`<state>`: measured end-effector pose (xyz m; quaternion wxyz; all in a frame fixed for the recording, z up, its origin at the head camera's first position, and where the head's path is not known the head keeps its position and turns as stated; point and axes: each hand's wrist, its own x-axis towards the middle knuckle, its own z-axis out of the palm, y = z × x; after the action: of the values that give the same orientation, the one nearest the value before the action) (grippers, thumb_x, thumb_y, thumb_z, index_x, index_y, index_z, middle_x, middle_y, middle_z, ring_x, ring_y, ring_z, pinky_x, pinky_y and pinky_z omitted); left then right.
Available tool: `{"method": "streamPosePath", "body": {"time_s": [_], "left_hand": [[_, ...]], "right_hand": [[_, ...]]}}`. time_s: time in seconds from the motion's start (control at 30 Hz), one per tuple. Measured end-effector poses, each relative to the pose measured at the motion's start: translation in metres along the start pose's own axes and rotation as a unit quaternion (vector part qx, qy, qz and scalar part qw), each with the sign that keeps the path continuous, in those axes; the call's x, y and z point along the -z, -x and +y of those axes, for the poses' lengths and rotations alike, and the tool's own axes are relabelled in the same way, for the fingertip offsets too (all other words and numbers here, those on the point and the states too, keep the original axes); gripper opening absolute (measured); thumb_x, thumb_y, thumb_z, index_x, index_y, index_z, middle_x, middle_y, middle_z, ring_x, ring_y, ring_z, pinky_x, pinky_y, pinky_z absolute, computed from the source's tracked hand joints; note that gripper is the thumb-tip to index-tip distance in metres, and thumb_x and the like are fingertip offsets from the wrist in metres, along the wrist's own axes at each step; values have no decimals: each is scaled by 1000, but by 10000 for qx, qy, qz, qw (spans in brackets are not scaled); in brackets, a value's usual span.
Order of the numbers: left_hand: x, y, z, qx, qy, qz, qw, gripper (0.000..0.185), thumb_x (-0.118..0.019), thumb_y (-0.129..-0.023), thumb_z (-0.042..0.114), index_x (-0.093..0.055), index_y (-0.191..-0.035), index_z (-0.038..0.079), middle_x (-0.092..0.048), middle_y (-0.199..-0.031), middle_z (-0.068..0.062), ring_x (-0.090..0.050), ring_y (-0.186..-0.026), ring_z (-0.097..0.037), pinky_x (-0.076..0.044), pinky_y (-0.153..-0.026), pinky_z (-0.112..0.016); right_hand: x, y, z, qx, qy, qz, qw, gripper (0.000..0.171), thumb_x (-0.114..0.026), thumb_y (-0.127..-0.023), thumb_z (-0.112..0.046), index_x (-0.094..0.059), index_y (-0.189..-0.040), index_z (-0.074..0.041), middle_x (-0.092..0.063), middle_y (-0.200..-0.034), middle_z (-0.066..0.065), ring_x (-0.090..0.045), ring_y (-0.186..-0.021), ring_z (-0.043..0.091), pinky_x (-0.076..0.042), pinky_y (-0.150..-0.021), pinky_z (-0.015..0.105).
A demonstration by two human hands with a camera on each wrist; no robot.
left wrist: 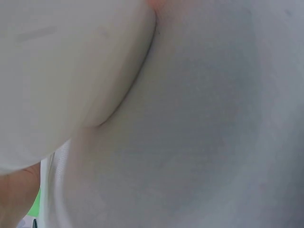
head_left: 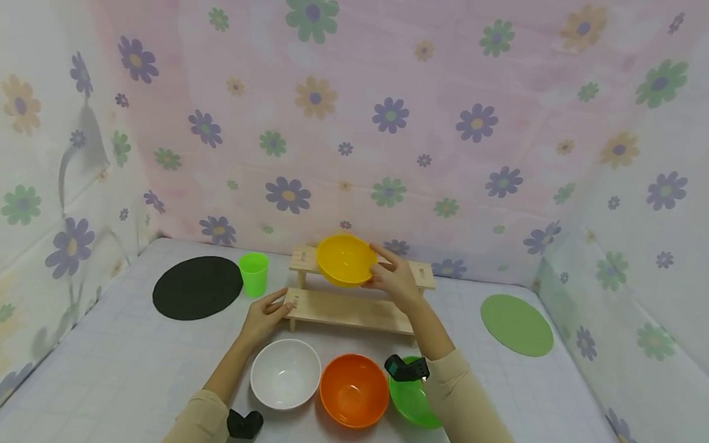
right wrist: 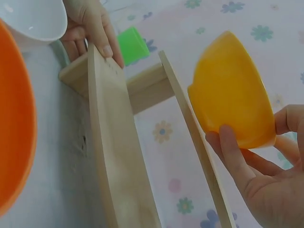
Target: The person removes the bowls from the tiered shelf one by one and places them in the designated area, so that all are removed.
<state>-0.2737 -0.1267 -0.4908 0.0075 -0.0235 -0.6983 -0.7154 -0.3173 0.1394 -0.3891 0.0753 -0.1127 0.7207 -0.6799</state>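
Now yellow bowl (head_left: 345, 259) tilted, mouth toward camera.

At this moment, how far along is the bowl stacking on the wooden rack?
Nothing sits settled on the wooden rack so far. In hand: the right hand holds the yellow bowl at the top shelf; the left hand steadies the lower shelf. White, orange and green bowls wait in front.

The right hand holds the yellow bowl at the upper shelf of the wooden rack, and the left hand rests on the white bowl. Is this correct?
Not quite. The left hand rests on the lower shelf of the wooden rack, not on the white bowl, as the head view shows. The right hand does hold the yellow bowl.
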Motion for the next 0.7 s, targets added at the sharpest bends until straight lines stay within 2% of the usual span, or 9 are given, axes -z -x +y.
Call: {"method": "streamPosePath", "body": {"time_s": [0.13,0.23,0.43,0.7], "left_hand": [[1,-9,-13,16,118,47,9999,51,-60,-91,5,-42,-137,-6,-50,-127,-34,-55,-113,-39,-55,-83,-30],[1,-11,-18,-34,64,84,9999,51,-61,-91,6,-42,-137,-6,-50,-127,-34,-55,-113,-39,-55,-83,-29],[1,-12,-21,-49,33,124,9999,51,-61,-91,5,-43,-137,-6,-50,-126,-34,-54,-114,-41,-55,-83,-30],[2,-12,-20,-84,111,109,9998,51,-61,-91,4,-42,-136,-7,-49,-126,-34,-54,-114,-41,-54,-84,-30]], "right_hand": [[17,10,-1,41,214,-224,9995,58,-46,-89,-1,-34,-146,-5,-44,-133,32,-66,-91,26,-47,-90,55],[27,19,-2,83,313,-373,9988,58,-46,-90,-2,-32,-146,-4,-39,-138,31,-64,-97,31,-49,-88,53],[45,37,-2,244,599,-657,9957,56,-47,-92,-4,-32,-145,-2,-33,-145,27,-58,-109,38,-56,-81,41],[70,62,6,316,937,-625,9931,57,-47,-92,-4,-30,-146,-3,-33,-144,30,-50,-117,43,-56,-82,33]]}}
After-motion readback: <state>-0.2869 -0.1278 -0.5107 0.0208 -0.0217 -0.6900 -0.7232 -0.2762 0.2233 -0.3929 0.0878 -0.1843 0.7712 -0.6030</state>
